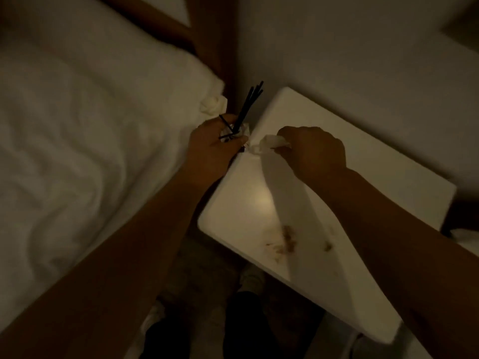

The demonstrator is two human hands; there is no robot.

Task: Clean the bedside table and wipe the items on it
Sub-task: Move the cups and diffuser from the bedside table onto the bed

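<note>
One bedside table (pixel 337 161), one reed diffuser (pixel 234 130), one cloth (pixel 269 142), two hands (pixel 215 146).

White bedside table (pixel 388 177); brown crumbs (pixel 287 239) on top.

I can read nothing here: no word, brand, number or sign shows in this dim, blurred view. The small bottle of dark reeds (pixel 237 130) in my left hand (pixel 215 149) shows no legible label, the white cloth (pixel 269 142) in my right hand (pixel 313 151) is plain, and the white worktop (pixel 375 161) bears only brownish smudges (pixel 286 242), no print.
</note>
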